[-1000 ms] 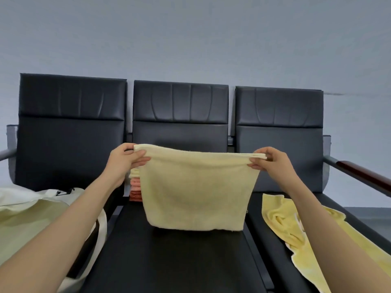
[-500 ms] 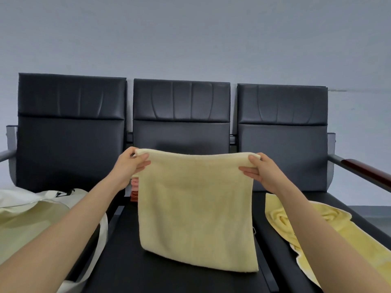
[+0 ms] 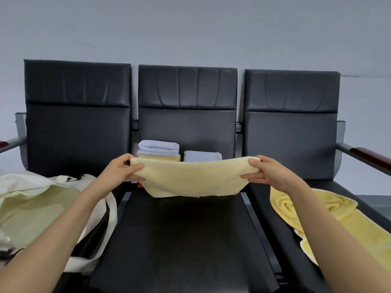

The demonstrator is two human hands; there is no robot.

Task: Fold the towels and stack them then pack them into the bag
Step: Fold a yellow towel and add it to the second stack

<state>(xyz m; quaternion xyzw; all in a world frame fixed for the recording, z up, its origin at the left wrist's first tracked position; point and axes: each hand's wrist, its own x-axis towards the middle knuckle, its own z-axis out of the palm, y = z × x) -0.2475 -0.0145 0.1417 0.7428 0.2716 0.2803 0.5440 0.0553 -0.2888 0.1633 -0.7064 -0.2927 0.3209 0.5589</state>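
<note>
The pale yellow towel [image 3: 194, 178] hangs differently from a moment ago. Then it dropped as a long sheet, its hem nearly down to the middle seat [image 3: 184, 240]; now it shows as a shallow, sagging band with the hem swung up and away, held in the air above the back half of that seat.

The left hand [image 3: 121, 172] and the right hand [image 3: 268, 172] each pinch one upper corner, thumb against fingers, and hold the cloth spread between them.

With the towel lower, the stack of folded towels [image 3: 158, 150] shows at the back edge of the seat, light blue on top, with a single folded blue towel [image 3: 202, 155] just beside it.

To me this looks like the next fold, or laying the cloth flat for it. A crumpled yellow towel [image 3: 342, 218] waits on the right seat, and the tote bag [image 3: 42, 204] on the left seat isn't packed yet.
</note>
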